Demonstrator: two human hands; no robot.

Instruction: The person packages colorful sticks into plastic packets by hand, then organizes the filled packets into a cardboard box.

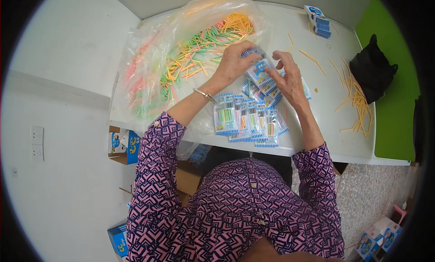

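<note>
Plastic packet (pixel 258 73) — left hand (pixel 234 61) holds it, right hand (pixel 290 78) beside.

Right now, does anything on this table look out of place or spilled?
Mildly: a few yellow sticks lie scattered apart from the loose yellow pile on the right of the table, perhaps spilled. Blue-striped packets overlap unevenly.

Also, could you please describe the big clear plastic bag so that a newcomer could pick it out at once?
Find the white table, then go to its left half, past the left hand. There lies a crumpled clear plastic bag with a heap of pink, green and yellow-orange sticks. Unlike the small, flat blue-and-white packets nearer the person, it is baggy and far larger.
</note>
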